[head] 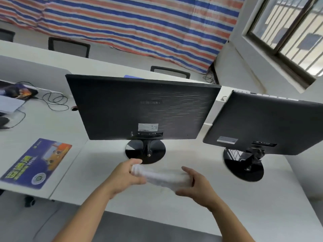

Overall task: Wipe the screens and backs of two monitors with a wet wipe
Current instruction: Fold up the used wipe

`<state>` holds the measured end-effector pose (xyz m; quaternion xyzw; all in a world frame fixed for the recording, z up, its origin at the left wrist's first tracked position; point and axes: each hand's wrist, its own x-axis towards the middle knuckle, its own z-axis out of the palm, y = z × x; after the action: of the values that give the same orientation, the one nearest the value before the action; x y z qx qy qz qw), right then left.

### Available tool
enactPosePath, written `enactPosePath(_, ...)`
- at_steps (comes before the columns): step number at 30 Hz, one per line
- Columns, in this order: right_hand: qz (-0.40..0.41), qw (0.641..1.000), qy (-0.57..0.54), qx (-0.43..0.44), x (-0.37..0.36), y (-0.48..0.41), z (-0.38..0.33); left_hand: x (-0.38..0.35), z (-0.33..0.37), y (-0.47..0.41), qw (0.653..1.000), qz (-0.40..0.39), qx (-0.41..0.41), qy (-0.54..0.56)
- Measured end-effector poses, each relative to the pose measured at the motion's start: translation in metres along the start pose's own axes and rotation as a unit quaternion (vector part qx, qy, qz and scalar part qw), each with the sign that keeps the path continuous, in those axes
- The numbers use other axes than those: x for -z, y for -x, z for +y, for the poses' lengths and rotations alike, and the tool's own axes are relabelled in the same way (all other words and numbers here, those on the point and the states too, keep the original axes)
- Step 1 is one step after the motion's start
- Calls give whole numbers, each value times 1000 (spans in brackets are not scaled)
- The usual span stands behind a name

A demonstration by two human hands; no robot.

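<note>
Now a wet wipe (162, 179) stretches at lower centre, behind the centre monitor (143, 109) and right monitor (265, 123).
Left hand (125, 177) pinches one end and right hand (197, 186) grips the other; excess moisture could seep into the electronics.

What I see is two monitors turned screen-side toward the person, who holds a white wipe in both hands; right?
No: the head view shows the left monitor and right monitor turned back-side toward the person. The left hand and right hand do hold the white wipe.
</note>
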<state>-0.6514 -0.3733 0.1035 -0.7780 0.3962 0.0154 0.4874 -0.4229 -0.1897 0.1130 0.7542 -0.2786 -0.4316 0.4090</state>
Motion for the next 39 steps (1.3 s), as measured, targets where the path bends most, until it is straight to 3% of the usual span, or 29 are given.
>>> enactPosePath(3, 30, 986, 157, 36, -25, -12, -18, 16, -20, 1, 994, 7, -9, -108)
enactPosePath(5, 28, 982, 182, 44, -36, -22, -27, 26, -32, 3, 987, 13, -1, -162)
enactPosePath(11, 2, 993, 113, 43, -67, -72, -57, 85, -63, -4, 983, 35, 55, -172)
enactPosePath(16, -46, 997, 8, 56, -105, -126, -94, 154, -70, -12, 987, 100, 99, -75)
enactPosePath(22, -119, 989, -31, 86, -155, -173, -160, 233, -81, -10, 982, 105, 147, -56)
enactPosePath(27, -124, 987, 49, 90, -199, -201, -190, 275, -100, -17, 944, 65, 139, -291)
enactPosePath(29, -134, 982, 92, 92, -211, -207, -196, 290, -108, -14, 939, 44, 147, -307)
enactPosePath(32, -149, 983, 74, 72, -235, -212, -208, 327, -125, -11, 965, 50, 156, -207)
enactPosePath(34, -162, 986, -40, 16, -253, -216, -213, 353, -139, -12, 981, 78, 161, -68)
enactPosePath(37, -145, 968, -198, -53, -295, -216, -221, 389, -168, -21, 972, 100, 161, 139)
enactPosePath(39, -93, 962, -241, -93, -325, -212, -229, 407, -186, -32, 961, 104, 166, 193)
